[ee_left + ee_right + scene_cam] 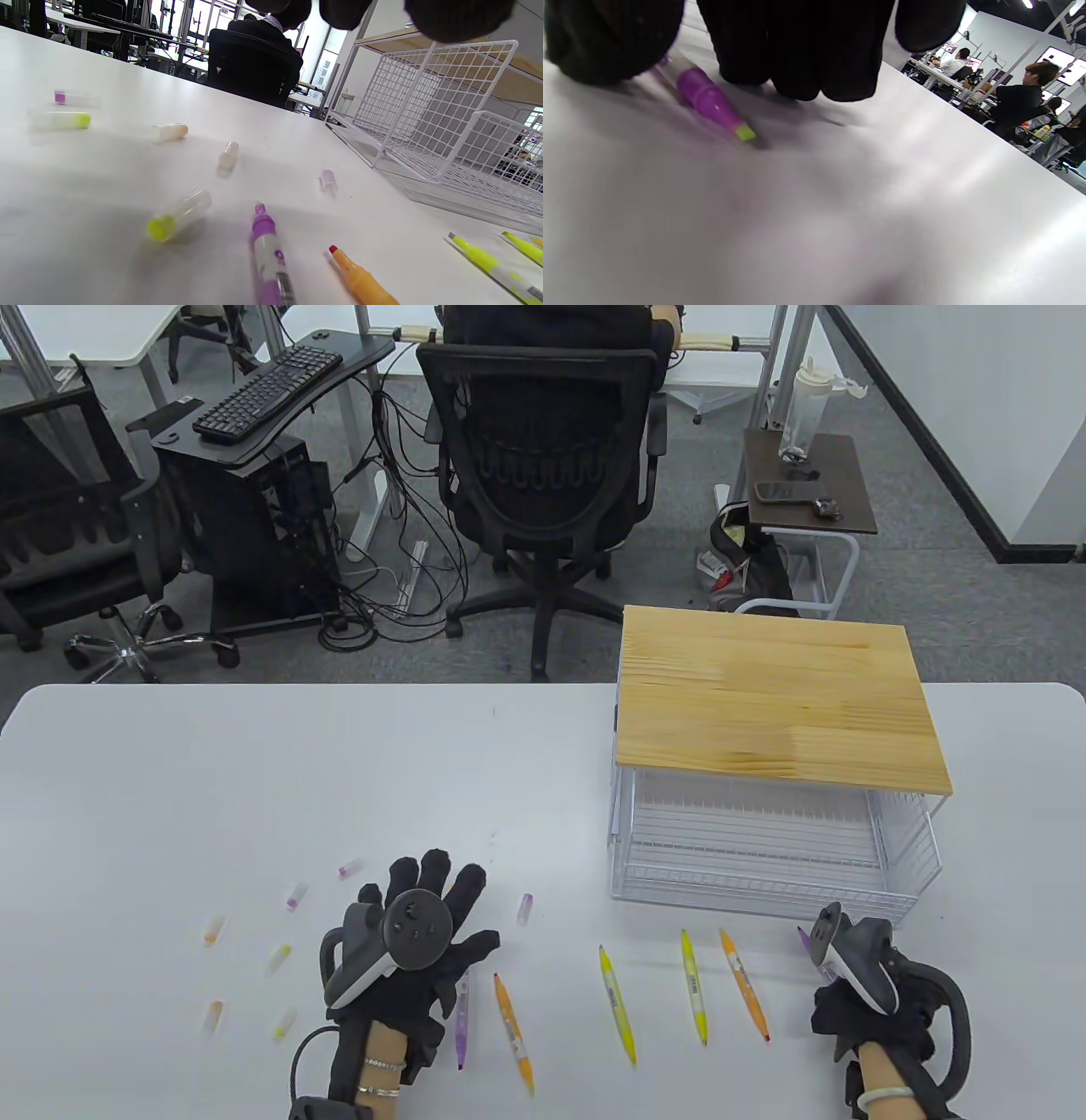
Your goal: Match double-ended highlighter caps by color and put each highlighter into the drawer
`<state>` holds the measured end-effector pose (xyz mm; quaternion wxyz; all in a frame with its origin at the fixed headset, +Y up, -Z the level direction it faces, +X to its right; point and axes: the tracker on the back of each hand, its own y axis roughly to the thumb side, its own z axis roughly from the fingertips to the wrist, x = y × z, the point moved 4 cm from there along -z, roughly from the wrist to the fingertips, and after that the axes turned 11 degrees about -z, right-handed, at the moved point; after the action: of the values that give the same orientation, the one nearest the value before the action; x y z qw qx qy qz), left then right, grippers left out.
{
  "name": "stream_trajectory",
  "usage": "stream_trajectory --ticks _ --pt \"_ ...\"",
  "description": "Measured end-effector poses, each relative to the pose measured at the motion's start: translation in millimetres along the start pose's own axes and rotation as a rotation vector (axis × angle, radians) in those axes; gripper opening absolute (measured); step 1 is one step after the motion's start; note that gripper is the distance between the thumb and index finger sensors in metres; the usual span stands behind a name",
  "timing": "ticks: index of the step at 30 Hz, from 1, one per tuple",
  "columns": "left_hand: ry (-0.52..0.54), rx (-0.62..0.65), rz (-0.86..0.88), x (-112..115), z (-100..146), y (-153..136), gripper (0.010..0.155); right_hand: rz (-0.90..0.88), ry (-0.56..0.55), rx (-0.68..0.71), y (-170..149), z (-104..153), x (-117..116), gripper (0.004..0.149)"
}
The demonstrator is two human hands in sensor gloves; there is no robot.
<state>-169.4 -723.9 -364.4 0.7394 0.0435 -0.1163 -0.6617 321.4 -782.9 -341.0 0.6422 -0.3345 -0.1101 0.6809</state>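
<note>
Right hand (pixel 857 984): fingers curled round a purple highlighter (pixel 712 101), tip bare, low over the table (pixel 254 780) near its right end. Left hand (pixel 407 950): fingers spread flat, holding nothing, over a second purple highlighter (pixel 461 1018). Four more uncapped: orange (pixel 513 1035), yellow (pixel 618 1005), yellow (pixel 694 988), orange (pixel 745 984). Caps (pixel 293 897) scattered at left. Drawer (pixel 764 848) pulled out, no highlighter inside. Judgement: barely started; all capping and stowing remain.

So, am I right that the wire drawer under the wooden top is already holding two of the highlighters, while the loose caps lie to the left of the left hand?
Not quite: in the table view the wire drawer holds no highlighters; they all lie on the table. The loose caps do lie to the left of the left hand.
</note>
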Motion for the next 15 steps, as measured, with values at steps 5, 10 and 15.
stream_trajectory --ticks 5,10,15 --pt "-0.003 -0.009 0.004 0.5 -0.4 -3.1 0.075 -0.009 0.006 -0.032 1.3 -4.9 0.4 0.065" --pt "-0.008 -0.007 0.002 0.3 -0.4 -2.0 0.075 -0.010 -0.001 -0.039 -0.2 -0.2 3.8 0.059" --pt "-0.010 -0.004 0.000 0.3 -0.4 -1.4 0.075 -0.040 0.013 -0.011 -1.6 1.6 2.9 0.050"
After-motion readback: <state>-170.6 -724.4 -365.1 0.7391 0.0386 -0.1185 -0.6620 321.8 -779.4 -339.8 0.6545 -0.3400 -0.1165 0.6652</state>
